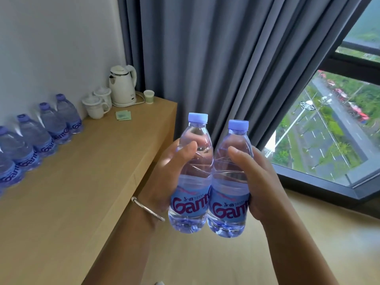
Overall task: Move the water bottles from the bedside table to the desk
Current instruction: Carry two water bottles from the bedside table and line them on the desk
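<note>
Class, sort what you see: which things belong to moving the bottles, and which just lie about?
Job: left hand gripping one bottle; right hand gripping another bottle; desk; bottle row.
Lying about: kettle; lidded mugs; paper cup; curtain.

Two clear bottles with blue caps and blue labels are upright in the air, side by side and touching: the left bottle (pixel 190 177) and the right bottle (pixel 230 182). Both are beside the surface (pixel 86 182). More such bottles (pixel 41 136) stand in a row on it along the wall.
</note>
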